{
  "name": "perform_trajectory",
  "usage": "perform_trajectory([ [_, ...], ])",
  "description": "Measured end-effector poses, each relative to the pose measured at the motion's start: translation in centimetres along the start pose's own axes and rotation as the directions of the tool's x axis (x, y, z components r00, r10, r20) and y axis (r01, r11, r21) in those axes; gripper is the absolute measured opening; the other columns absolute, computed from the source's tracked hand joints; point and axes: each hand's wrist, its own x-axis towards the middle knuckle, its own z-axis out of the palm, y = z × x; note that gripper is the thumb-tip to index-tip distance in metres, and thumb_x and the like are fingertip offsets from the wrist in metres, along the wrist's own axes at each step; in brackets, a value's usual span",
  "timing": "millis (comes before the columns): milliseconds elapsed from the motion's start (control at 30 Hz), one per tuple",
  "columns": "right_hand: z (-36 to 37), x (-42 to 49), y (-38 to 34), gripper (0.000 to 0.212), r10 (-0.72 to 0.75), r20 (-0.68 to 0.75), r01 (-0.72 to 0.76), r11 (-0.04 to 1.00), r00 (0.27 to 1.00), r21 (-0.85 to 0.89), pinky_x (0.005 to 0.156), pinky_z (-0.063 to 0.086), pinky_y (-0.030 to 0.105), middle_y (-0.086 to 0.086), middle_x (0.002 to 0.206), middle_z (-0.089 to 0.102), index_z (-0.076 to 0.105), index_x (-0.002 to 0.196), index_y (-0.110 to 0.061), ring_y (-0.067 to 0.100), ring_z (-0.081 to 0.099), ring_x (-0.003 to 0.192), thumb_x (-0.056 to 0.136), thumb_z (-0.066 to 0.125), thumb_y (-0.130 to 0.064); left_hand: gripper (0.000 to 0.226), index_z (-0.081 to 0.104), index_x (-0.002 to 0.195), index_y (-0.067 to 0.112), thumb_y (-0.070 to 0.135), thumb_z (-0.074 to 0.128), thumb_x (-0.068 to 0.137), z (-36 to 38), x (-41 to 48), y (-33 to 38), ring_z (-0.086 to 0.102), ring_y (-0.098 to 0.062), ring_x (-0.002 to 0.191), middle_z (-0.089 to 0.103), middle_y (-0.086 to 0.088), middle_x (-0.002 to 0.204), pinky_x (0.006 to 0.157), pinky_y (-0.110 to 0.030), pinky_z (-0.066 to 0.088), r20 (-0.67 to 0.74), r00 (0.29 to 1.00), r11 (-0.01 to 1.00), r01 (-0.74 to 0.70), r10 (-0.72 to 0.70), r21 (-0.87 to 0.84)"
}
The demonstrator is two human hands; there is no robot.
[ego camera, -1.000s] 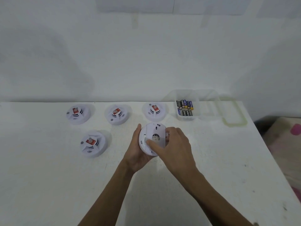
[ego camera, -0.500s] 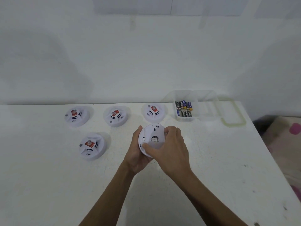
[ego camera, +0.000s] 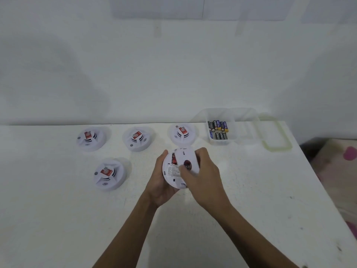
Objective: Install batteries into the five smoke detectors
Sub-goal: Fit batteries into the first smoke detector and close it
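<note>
L hand (ego camera: pixel 158 185) cups smoke detector (ego camera: pixel 172 172) underside-up; R hand (ego camera: pixel 206 176) grips its right edge.

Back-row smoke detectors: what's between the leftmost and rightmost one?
Head view: a third smoke detector, red label up, touching neither the leftmost detector nor the rightmost detector; bare white table in the gaps.

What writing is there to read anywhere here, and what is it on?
"CELL": on the blue batteries in the box; the letters before it are unclear.
White lettering on the black batteries: too blurred to read.
Printed label on the held detector: too small to read.
Print on the red stickers of the other detectors: blurred, unreadable.
</note>
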Motion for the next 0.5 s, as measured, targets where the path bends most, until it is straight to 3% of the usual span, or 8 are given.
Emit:
perform_trajectory([
  [67,-0.8,-0.1,-0.1,0.015,-0.059,-0.004,0.06,0.992,0.998,0.113,0.056,0.049,0.01,-0.01,0.087,0.058,0.046,0.09,-0.019,0.005,0.061,0.078,0.09,0.061,-0.022,0.06,0.072,0.109,0.022,0.062,0.071,0.065,0.0,-0.2,0.5,0.067,-0.027,0.099,0.069,-0.01,0.113,0.078,-0.04,0.056,0.062,0.998,1.0,-0.001,0.0,0.016],
  [100,-1.3,-0.1,-0.2,0.013,-0.077,-0.012,0.078,0.982,0.997,0.171,0.054,0.047,0.009,-0.007,0.083,0.059,0.048,0.087,-0.015,0.005,0.061,0.074,0.091,0.06,-0.019,0.061,0.068,0.115,0.021,0.062,0.065,0.071,-0.1,-0.1,0.6,0.065,-0.03,0.104,0.066,-0.013,0.119,0.082,-0.043,0.054,0.081,0.997,1.0,0.008,-0.008,0.002],
  [267,-3.3,0.8,1.0,0.006,-0.048,-0.069,0.067,0.948,0.996,0.31,0.06,0.054,0.024,0.0,0.087,0.066,0.056,0.091,-0.014,0.014,0.064,0.077,0.088,0.061,-0.014,0.064,0.061,0.125,0.017,0.055,0.068,0.073,-1.3,0.2,0.8,0.057,-0.04,0.113,0.059,-0.017,0.128,0.093,-0.053,0.048,0.145,0.988,0.988,0.076,-0.056,-0.136],
  [367,-3.9,1.8,2.7,0.005,0.038,-0.108,-0.002,0.948,0.993,0.318,0.061,0.052,0.025,0.002,0.084,0.065,0.058,0.09,-0.013,0.019,0.063,0.076,0.089,0.061,-0.017,0.062,0.054,0.132,0.013,0.054,0.054,0.085,-1.9,0.6,0.8,0.048,-0.044,0.123,0.053,-0.02,0.134,0.101,-0.051,0.042,0.201,0.974,0.978,0.135,-0.101,-0.161],
  [500,-3.5,3.1,5.6,0.014,0.044,-0.18,-0.013,0.985,0.983,0.172,0.06,0.045,0.02,0.002,0.078,0.062,0.059,0.085,-0.011,0.019,0.06,0.073,0.09,0.061,-0.023,0.06,0.05,0.134,0.011,0.05,0.053,0.088,-2.3,0.8,0.7,0.045,-0.045,0.124,0.051,-0.021,0.135,0.1,-0.053,0.041,0.257,0.957,0.963,0.19,-0.137,-0.193],
])
